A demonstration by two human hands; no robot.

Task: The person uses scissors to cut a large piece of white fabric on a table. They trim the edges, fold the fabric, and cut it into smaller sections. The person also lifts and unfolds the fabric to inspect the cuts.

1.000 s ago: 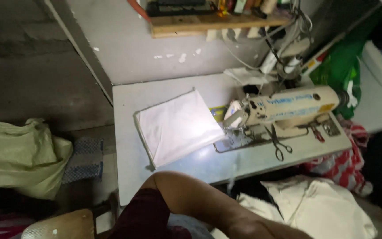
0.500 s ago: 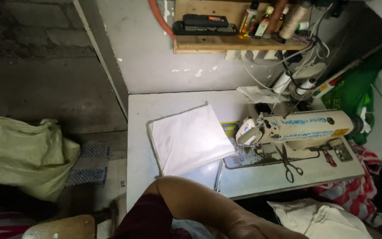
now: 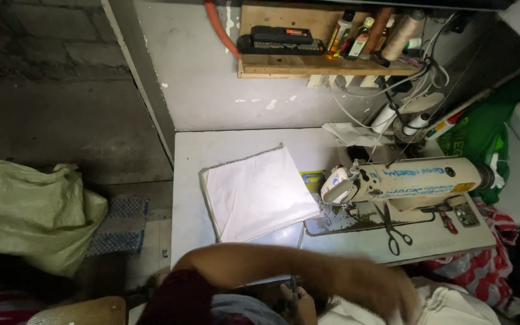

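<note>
My left arm crosses the bottom of the view from a maroon sleeve at the left. My left hand (image 3: 386,295) is blurred and lies over a heap of off-white cloth (image 3: 452,304) below the table's front edge. Whether it grips the cloth is unclear. My right hand (image 3: 299,308) shows only partly at the bottom centre, its fingers curled near a dark narrow thing. A folded white fabric piece (image 3: 257,192) lies on the sewing table (image 3: 188,156), left of the cream sewing machine (image 3: 404,180).
Black scissors (image 3: 392,229) lie on the machine bed. A wooden wall shelf (image 3: 308,66) holds bottles, thread cones and a black box. A yellow-green sack (image 3: 28,210) lies on the floor at the left. Green and red bags stand at the right.
The view has shifted down and closer. My left arm has stretched further right, and its hand now shows over the off-white cloth. The white fabric on the table has not moved.
</note>
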